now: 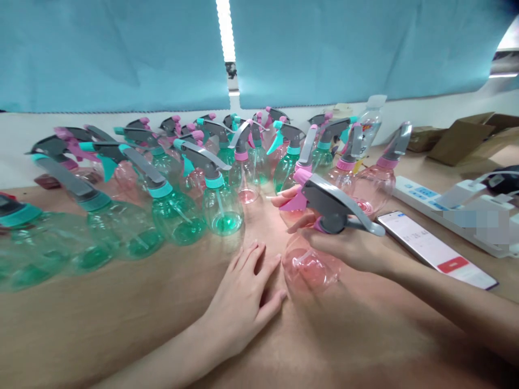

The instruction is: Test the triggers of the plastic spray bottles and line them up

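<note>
A pink clear spray bottle (310, 268) with a grey and pink trigger head is in front of me, tilted slightly. My right hand (348, 247) is closed round its neck, just under the head. One finger reaches forward by the pink trigger. My left hand (245, 297) lies palm down on the table, fingers spread, to the left of this bottle, and it holds nothing. The nearest bottle beyond my left hand is a green spray bottle (222, 213) with a turquoise collar, standing upright. More green spray bottles (178, 219) stand to its left.
Rows of pink and green spray bottles fill the back of the wooden table (133, 324). To the right lie a phone (436, 248) with a lit screen and a white power strip (450, 213). Behind them are cardboard boxes (462, 139) and a clear plastic bottle (370, 121).
</note>
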Motion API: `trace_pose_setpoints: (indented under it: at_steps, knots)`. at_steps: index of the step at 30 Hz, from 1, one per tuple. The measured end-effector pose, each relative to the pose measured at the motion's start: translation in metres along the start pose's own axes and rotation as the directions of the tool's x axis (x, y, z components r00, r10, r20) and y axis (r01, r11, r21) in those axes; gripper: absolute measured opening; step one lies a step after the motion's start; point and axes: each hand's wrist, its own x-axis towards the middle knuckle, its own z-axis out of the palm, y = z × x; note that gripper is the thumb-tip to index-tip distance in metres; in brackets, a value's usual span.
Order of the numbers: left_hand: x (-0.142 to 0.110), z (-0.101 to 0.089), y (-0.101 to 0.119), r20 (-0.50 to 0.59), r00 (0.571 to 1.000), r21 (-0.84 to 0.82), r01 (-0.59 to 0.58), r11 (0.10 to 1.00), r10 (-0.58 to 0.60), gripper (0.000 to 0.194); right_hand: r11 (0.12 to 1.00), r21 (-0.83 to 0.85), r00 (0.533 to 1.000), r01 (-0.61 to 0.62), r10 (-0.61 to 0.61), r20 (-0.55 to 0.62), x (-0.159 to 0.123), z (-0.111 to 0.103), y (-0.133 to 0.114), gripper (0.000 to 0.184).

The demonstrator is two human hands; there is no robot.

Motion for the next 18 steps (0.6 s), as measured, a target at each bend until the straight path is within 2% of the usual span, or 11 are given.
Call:
trace_pose_setpoints:
  at_steps: [5, 12, 18]
  knots:
    - [-0.0036, 0.0026, -0.0042, -0.027, 1.0, 0.024, 0.017, 1.0, -0.016, 0.051, 0.997, -0.002, 0.996, -0.082, 0.082, 0.021, 0.0011, 0.0018, -0.0028, 0.008]
    - [-0.0055, 0.0068, -0.0072, -0.055, 0.998, 0.042, 0.0, 0.999, 0.002, 0.051, 0.996, 0.029, 0.996, 0.083, -0.082, -0.029, 0.0023, -0.0007, -0.0055, 0.012]
    - [-0.0052, 0.0084, -0.0093, -0.08, 0.997, 0.058, -0.013, 0.998, 0.017, 0.05, 0.996, 0.038, 0.996, 0.086, -0.085, -0.015, 0.0016, -0.0025, -0.0031, 0.015]
